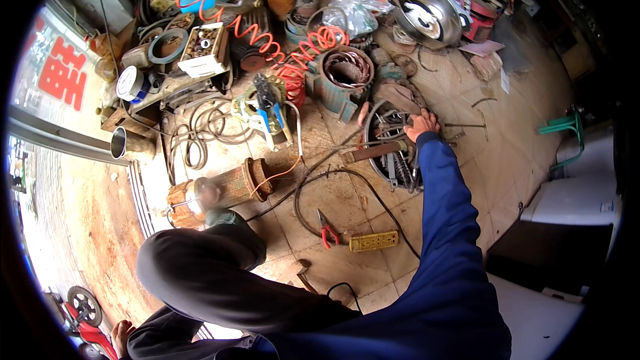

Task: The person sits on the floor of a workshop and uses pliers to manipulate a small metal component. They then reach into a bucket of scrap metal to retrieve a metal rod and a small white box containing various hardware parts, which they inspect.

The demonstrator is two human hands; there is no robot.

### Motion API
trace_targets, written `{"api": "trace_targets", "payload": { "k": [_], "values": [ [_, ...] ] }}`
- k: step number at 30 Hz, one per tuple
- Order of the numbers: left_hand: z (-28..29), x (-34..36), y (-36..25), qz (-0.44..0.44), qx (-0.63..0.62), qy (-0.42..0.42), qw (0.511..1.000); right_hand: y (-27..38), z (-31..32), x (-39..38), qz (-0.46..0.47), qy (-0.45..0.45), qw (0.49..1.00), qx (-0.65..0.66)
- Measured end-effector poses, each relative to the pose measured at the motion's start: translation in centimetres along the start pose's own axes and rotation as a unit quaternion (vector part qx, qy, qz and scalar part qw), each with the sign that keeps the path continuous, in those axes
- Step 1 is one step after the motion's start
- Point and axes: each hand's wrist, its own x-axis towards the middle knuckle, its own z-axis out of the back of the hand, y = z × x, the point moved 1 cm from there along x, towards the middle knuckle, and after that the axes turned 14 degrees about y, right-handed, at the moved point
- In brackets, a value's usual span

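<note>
Tub (375, 173) of tools (401, 168): on the tiled floor (473, 140) | your right hand (423, 125): at tub's far right edge, fingers bent, grasp cannot be told | your left hand (123, 337): beside your leg (163, 337), grip unclear

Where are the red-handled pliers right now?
In the head view, low and just right of centre: the pliers lie on the tiled floor, immediately left of the yellow power strip, below and left of the right hand.

The tub (375, 171) stands behind (and right of) the pliers (326, 231).
</note>
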Motion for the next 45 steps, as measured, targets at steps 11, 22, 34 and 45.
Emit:
{"api": "trace_targets", "payload": {
  "k": [11,22,34,45],
  "values": [
    [-1.2,2.2,-1.2,-0.029,-0.035,-0.023,0.999,7.3,14.0,1.2,0.337,-0.072,0.804,0.485],
    [-1.0,2.3,-0.9,-0.025,-0.017,-0.030,0.999,16.6,21.8,-7.2,0.417,-0.123,0.793,0.426],
    [-0.7,1.5,0.0,-0.006,-0.030,-0.042,0.999,14.0,-4.8,-6.1,0.043,0.009,0.997,0.060],
    [-0.6,1.3,0.7,0.013,-0.035,-0.050,0.998,14.3,-9.6,-5.7,0.000,-0.036,0.999,0.018]
  ]
}}
